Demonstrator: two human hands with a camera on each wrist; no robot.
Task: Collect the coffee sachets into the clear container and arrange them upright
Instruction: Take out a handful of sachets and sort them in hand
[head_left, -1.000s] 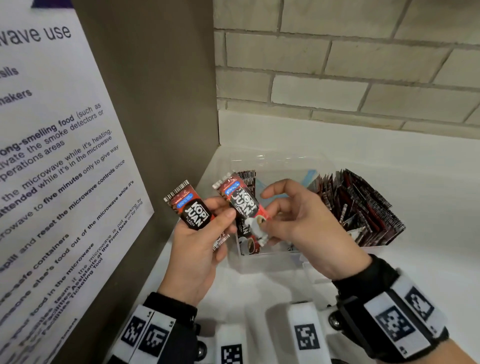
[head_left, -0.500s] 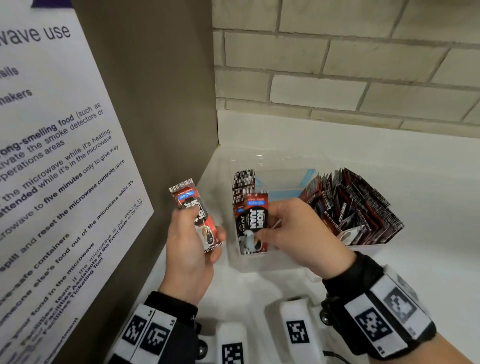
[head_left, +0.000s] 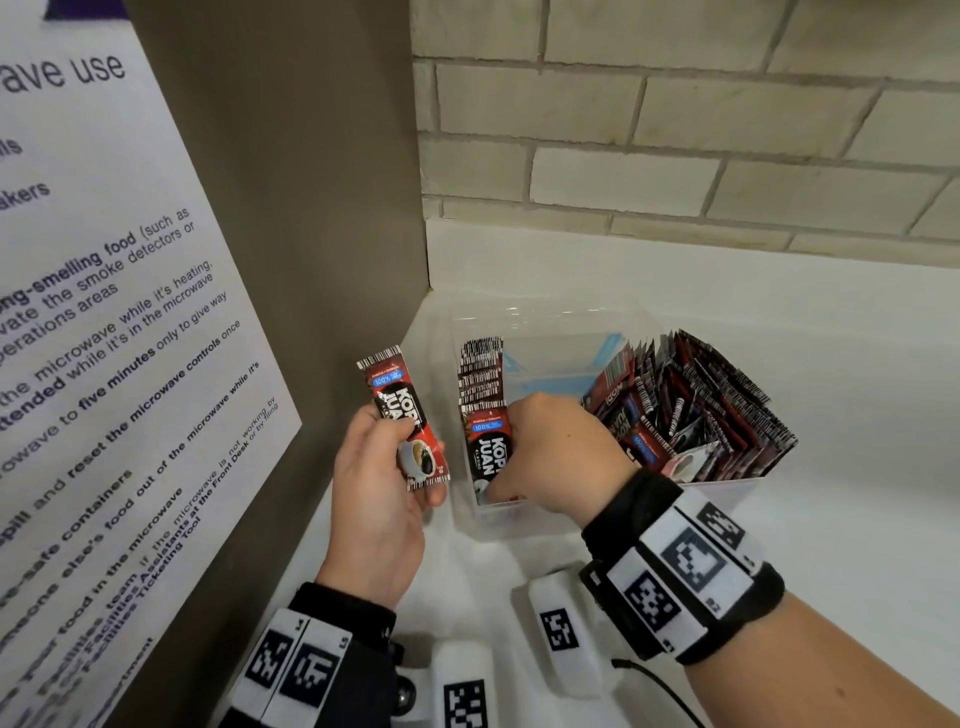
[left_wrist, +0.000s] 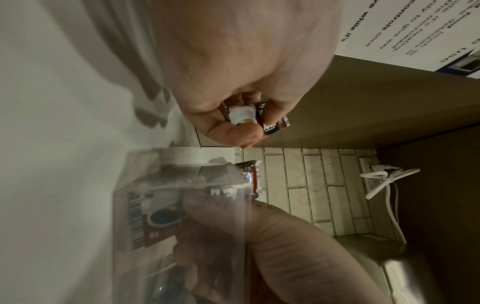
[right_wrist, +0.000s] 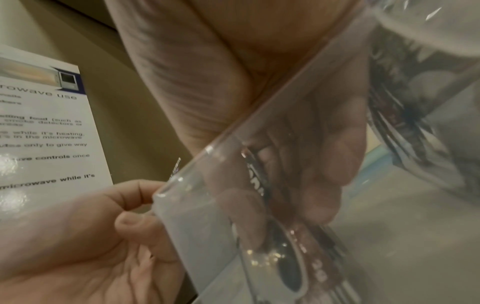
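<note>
A clear container (head_left: 519, 519) stands on the white counter against the grey side panel. Several red-and-black coffee sachets (head_left: 480, 374) stand upright along its left wall, and many more sachets (head_left: 691, 410) lean in a pile at its right. My right hand (head_left: 506, 457) reaches down into the container and pinches one sachet (head_left: 485, 449) upright in front of the left row. Seen through the container wall (right_wrist: 182, 205), the right-hand fingers (right_wrist: 324, 185) press against that sachet. To the left of the container, my left hand (head_left: 410, 457) holds another sachet (head_left: 402, 410) upright in the air.
The grey side panel (head_left: 291, 260) with a white microwave notice (head_left: 104, 312) stands close on the left. A brick wall (head_left: 675, 130) closes the back. White tagged wrist devices (head_left: 561, 629) lie low in front. White counter (head_left: 857, 389) extends right of the container.
My right hand has carried its sachet from beside the left hand down into the container's left side. My left hand turned its sachet more upright and stayed left of the container.
</note>
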